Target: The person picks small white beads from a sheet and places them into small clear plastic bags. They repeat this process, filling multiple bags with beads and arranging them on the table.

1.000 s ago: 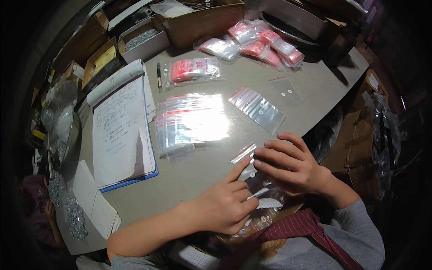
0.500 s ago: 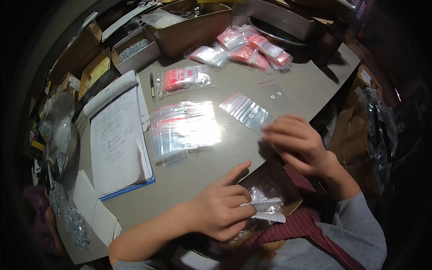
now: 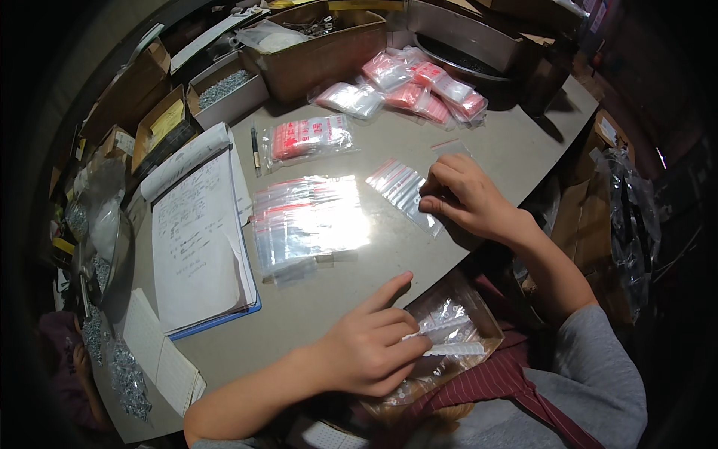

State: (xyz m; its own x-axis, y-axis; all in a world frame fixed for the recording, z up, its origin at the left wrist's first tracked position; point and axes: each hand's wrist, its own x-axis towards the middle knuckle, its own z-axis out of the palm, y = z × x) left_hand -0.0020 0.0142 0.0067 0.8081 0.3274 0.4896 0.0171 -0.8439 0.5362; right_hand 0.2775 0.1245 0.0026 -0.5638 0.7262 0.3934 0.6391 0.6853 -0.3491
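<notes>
My left hand (image 3: 374, 346) rests over an open cardboard box (image 3: 490, 318) at the table's near edge. Its index finger points out, while the other fingers curl on a white ribbed strip (image 3: 460, 349); the thumb is hidden. Clear plastic and small pale rings lie in the box. Further right, my right hand (image 3: 465, 196) is over a fanned row of small clear zip bags (image 3: 396, 187), its thumb and fingertips closed together; anything in that pinch is too small to make out. Partly behind this hand lies a single zip bag (image 3: 451, 147).
A larger spread of zip bags (image 3: 303, 224) lies mid-table. Beyond it are a packed bundle (image 3: 310, 138), a pen (image 3: 255, 150) and a pile of red-and-clear packs (image 3: 430, 90). A notepad (image 3: 198, 239) lies left. Boxes of metal parts (image 3: 224, 88) line the back.
My right hand has moved up and left onto the fanned zip bags, its fingers drawing together. My left hand stays nearly in place, and more of the box's contents shows.
</notes>
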